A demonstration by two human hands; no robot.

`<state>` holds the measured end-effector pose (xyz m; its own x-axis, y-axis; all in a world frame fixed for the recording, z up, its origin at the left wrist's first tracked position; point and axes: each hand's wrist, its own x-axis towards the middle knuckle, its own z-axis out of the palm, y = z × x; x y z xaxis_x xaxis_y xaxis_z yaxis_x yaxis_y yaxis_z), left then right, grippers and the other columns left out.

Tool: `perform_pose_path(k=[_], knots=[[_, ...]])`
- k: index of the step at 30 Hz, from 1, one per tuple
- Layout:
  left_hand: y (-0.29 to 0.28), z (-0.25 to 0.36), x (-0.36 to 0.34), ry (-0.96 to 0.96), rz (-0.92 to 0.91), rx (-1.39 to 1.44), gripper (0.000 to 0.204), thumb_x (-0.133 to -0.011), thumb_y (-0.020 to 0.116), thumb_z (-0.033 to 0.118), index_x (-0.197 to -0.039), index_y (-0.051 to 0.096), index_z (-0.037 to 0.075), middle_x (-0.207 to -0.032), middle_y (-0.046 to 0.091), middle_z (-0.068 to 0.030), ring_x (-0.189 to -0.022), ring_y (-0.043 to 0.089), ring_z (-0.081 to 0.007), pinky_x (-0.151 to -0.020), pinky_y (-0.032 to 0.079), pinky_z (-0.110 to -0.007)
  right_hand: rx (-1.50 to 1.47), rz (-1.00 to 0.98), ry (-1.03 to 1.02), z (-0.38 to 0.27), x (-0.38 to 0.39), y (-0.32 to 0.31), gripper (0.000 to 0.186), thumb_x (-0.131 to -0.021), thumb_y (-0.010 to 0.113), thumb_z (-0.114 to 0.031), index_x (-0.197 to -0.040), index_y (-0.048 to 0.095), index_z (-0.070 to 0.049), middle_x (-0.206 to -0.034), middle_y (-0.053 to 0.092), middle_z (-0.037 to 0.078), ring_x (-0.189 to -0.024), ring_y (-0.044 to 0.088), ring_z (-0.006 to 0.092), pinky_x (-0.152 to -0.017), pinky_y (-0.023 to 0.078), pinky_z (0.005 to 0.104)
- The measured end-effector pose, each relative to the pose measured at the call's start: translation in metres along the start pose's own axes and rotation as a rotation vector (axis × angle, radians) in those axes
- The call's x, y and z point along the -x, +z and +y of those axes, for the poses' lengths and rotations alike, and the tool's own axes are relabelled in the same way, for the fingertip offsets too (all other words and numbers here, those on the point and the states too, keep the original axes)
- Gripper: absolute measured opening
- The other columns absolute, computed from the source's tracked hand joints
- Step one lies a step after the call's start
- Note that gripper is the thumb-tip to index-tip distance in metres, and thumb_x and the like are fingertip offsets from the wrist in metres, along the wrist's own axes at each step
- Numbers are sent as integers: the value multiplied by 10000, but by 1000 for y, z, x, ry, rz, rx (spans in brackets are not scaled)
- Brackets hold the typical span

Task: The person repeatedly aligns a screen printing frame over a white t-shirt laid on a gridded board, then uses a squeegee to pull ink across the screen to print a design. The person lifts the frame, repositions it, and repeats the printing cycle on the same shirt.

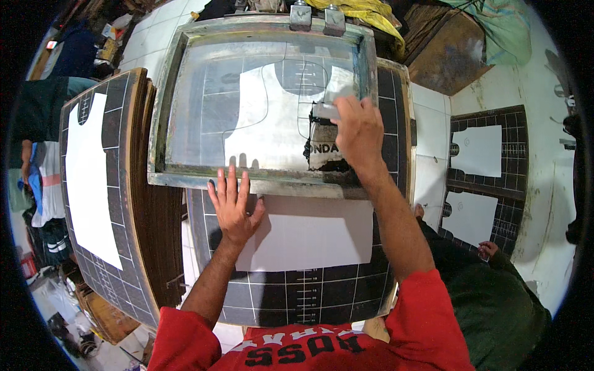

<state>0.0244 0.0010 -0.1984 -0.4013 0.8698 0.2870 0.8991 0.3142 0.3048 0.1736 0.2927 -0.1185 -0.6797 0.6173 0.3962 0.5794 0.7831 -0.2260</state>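
Note:
A framed printing screen point(204, 179) lies over a white cut fabric piece point(309, 241) on a black gridded board point(266, 300). My left hand point(234, 210) rests on the frame's near edge, its fingers spread and the tips over the mesh. At the screen's right side my right hand point(356, 133) grips a pale, flat-edged squeegee point(326, 111), pressed to the mesh. Black ink point(331, 166) lies in a patch below the squeegee, around dark lettering. Through the mesh the fabric's curved neckline and drawn outlines show.
Two metal hinge clamps point(317, 18) hold the screen's far edge. At left, a stack of boards point(133, 185) carries another white piece point(93, 179). Two gridded boards with white pieces point(475, 151) stand at right, near a person in dark clothing point(495, 303). Yellow cloth point(371, 18) lies behind.

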Motion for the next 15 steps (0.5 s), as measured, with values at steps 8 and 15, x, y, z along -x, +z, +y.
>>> perform_pose_path(k=[8, 15], knots=[[1, 1, 1, -28, -15, -15, 725, -919, 707, 298, -1563, 436, 104, -1674, 310, -179, -1572, 212, -396, -1234, 98, -667, -37, -54, 0, -31, 76, -29, 343, -736, 658, 54, -1049, 628, -85, -929, 575, 78, -899, 562, 304, -809, 450, 441], [-17, 4, -20, 56, 110, -29, 529, -875, 782, 294, -1339, 619, 102, -1368, 597, -121, -1380, 461, -345, -1202, 253, -571, -43, -78, 35, -40, 96, -36, 387, -754, 702, 39, -1119, 656, -81, -1018, 604, 59, -955, 568, 299, -865, 454, 437]])
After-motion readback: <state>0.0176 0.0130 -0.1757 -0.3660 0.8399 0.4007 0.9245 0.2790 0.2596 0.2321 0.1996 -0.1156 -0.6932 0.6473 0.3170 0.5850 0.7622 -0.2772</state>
